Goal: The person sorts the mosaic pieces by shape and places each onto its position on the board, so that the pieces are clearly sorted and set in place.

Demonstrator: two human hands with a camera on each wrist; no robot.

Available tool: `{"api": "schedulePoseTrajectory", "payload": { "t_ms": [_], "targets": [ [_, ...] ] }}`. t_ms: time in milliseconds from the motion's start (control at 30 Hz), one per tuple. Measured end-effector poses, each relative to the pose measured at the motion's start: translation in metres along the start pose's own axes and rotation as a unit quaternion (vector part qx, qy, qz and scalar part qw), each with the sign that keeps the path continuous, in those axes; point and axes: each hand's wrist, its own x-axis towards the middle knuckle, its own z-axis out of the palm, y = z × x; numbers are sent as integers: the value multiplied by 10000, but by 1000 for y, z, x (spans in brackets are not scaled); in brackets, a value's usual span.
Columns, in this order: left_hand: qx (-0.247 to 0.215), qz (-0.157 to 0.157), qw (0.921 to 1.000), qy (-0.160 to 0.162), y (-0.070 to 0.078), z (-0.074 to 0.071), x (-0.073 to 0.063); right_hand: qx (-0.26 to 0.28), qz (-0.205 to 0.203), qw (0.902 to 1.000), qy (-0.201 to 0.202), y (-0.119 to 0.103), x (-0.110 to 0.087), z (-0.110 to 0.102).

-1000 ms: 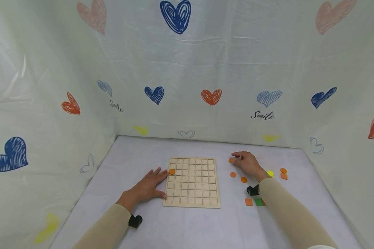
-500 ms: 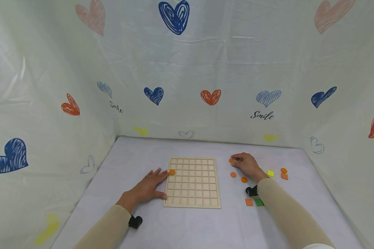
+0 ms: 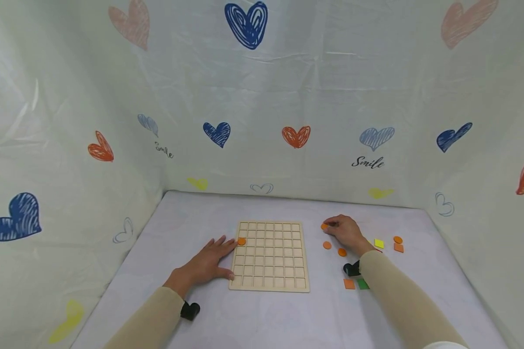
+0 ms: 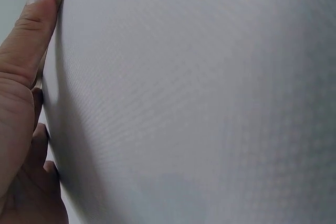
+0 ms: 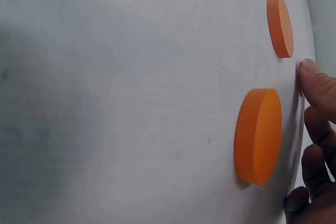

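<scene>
A wooden grid board (image 3: 270, 257) lies flat on the table, an orange disc (image 3: 242, 241) on a left-column square. My left hand (image 3: 207, 260) rests at its left edge, fingers spread and straight; in the left wrist view the thumb (image 4: 39, 14) touches the board's edge. Right of the board, my right hand (image 3: 347, 232) pinches another orange disc (image 3: 323, 226) between thumb and finger, low over the table. That disc is hidden in the right wrist view. Nearer me lie a paler orange disc (image 3: 327, 245) and a brighter orange disc (image 5: 258, 137).
Beyond the right forearm lie a yellow square (image 3: 379, 243), an orange disc (image 3: 398, 239) and an orange square (image 3: 399, 247). Closer to me are another orange square (image 3: 349, 284) and a green square (image 3: 363, 284), partly behind the sleeve. A heart-printed curtain (image 3: 262, 97) surrounds the table.
The right hand's finger and thumb have drawn together on the orange disc, and its wrist has shifted slightly left and nearer. The left hand and board stay put.
</scene>
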Motion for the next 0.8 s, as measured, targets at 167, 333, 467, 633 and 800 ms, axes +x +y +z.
{"api": "schedulePoseTrajectory", "payload": {
  "t_ms": [167, 333, 467, 633, 800],
  "targets": [
    [17, -33, 10000, -11, -2, 2, 2, 153, 180, 9997, 70, -4, -2, -1],
    [69, -43, 10000, 1, -1, 2, 2, 600, -22, 9981, 131, -12, -6, -2],
    [99, -41, 9999, 18, 0, 1, 1, 973, 8, 9952, 133, -21, -10, 2],
    [105, -68, 9999, 44, 2, 0, 0, 1315, 167, 9912, 71, -33, -16, 8],
    [30, -69, 10000, 12, 2, -1, 0, 1652, 123, 9862, 19, -43, -21, 12]
  ]
}}
